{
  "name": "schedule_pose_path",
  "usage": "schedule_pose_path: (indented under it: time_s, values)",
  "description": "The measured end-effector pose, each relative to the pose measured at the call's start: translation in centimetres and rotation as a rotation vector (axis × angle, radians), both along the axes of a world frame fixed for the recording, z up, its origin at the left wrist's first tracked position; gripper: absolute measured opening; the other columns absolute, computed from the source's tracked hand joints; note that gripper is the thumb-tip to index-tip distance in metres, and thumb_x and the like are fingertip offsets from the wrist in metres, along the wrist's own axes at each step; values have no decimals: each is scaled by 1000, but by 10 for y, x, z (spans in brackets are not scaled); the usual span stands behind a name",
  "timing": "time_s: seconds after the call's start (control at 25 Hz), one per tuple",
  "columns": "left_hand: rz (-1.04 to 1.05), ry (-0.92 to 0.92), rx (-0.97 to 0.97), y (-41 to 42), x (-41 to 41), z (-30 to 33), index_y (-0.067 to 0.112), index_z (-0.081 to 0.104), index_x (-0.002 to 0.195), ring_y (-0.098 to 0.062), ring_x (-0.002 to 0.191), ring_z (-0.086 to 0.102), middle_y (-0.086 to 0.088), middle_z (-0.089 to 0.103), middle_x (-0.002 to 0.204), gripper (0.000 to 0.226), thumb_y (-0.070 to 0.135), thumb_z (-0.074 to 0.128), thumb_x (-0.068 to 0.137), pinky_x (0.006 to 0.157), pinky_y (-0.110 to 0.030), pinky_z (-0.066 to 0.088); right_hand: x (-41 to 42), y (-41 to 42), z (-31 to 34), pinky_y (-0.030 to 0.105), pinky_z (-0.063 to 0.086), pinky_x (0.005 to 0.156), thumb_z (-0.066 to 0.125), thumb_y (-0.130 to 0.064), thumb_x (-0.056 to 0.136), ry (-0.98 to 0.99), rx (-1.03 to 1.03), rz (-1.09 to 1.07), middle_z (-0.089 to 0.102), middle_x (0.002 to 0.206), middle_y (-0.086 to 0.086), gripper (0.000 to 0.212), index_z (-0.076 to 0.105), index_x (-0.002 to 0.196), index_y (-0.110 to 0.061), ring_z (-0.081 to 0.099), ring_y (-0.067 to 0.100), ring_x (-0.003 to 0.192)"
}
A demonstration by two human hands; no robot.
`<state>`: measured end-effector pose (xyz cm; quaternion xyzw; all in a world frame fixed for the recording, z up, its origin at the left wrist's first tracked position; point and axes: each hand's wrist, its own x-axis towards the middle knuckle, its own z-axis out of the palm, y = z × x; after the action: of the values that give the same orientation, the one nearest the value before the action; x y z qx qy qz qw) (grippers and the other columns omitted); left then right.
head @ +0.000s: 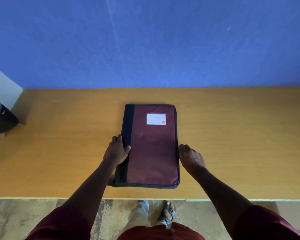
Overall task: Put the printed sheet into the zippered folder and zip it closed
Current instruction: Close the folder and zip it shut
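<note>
The closed folder lies flat mid-desk near its front edge, left hand clasping the spine, right hand loosely curled, empty, touching the zipper edge; no sheet visible.

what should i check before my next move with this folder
1. Zippered folder lies flat on the table, clear of its near edge: ok.
2. Left hand grips the spine edge: ok.
3. Right hand touches the zip edge: ok.
4. Cover shut, zip run closed: looks ok; puller not visible.
5. Printed sheet inside: cannot tell, none in view.
6. Label card faces up: ok.
</note>
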<state>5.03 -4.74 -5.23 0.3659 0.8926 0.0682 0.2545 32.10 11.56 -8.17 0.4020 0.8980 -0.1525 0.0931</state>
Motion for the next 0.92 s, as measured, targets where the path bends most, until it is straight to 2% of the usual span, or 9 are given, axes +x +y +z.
schedule_pose_path:
  time_s: [0.28, 0.48, 0.6, 0.8, 0.92]
  values:
    - [-10, -16, 16, 41, -33, -3, 8, 15, 155, -31, 130, 47, -15, 31, 151, 79, 43, 55, 97, 95, -42, 50, -33, 38, 3, 37, 51, 62, 47, -17, 98, -13, -23, -71, 57, 102, 1, 12, 44, 109, -20, 65, 27, 78]
    - [13, -1, 53, 70, -49, -4, 9, 16, 155, -29, 129, 48, -12, 34, 150, 87, 54, 57, 92, 87, -40, 52, -53, 67, 4, 35, 46, 59, 49, -17, 96, -8, -10, -76, 57, 102, 1, 14, 43, 109, -20, 66, 26, 77]
    - [23, 17, 75, 85, -57, -5, 9, 16, 154, -29, 129, 47, -12, 35, 149, 92, 58, 59, 89, 87, -41, 52, -65, 84, 6, 34, 49, 61, 50, -17, 96, -19, -5, -75, 57, 103, 1, 16, 43, 110, -19, 66, 24, 78]
    - [15, 23, 74, 108, -75, -5, 11, 16, 154, -27, 132, 44, -10, 33, 151, 99, 63, 63, 83, 88, -41, 52, -86, 116, 9, 32, 43, 59, 52, -16, 96, -30, 12, -91, 57, 101, 1, 16, 43, 109, -19, 53, 18, 68]
    - [16, 20, 62, 118, -85, -4, 13, 14, 155, -26, 135, 41, -8, 30, 153, 108, 67, 66, 78, 91, -42, 51, -99, 134, 12, 31, 45, 59, 54, -15, 96, -34, 27, -86, 57, 103, 1, 20, 43, 112, -19, 53, 17, 68]
